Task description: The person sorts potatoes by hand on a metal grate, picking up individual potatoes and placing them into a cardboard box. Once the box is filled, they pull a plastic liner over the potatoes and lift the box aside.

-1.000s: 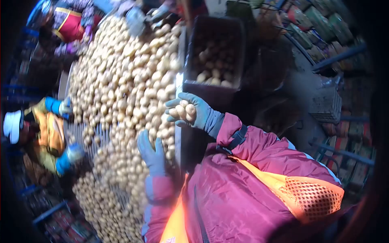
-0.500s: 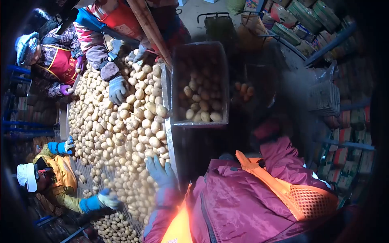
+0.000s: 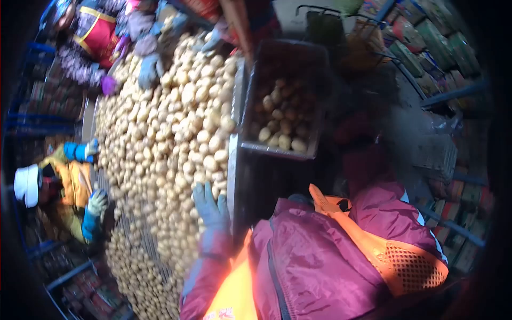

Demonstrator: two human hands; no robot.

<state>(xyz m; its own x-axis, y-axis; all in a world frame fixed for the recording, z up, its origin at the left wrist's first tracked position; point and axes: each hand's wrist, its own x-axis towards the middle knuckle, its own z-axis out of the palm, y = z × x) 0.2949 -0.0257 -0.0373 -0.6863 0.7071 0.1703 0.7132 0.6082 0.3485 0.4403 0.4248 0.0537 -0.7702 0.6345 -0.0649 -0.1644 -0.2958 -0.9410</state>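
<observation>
My left hand [image 3: 210, 207], in a grey-blue glove, rests on the potatoes [image 3: 181, 133] by the metal edge [image 3: 232, 176] of the sorting table. Its fingers are spread and grasp nothing. My right arm in a maroon sleeve [image 3: 370, 168] reaches forward into deep shadow, where I cannot make out the hand or anything in it. Left of that arm stands a plastic-lined crate [image 3: 280, 151], partly filled with potatoes, against the table's side.
A co-worker in a white hat [image 3: 26, 186] stands at the left; two more people lean over the far end, one gloved hand [image 3: 150, 71] on the potatoes. A wooden post [image 3: 234, 24] rises beside the crate. White stacked baskets [image 3: 437, 154] and piled boxes [image 3: 461, 210] line the right.
The whole view has shifted. My right arm stretches farther forward, while my left hand stays spread on the potatoes. The white-hatted co-worker's nearer hand has drawn back from the potatoes.
</observation>
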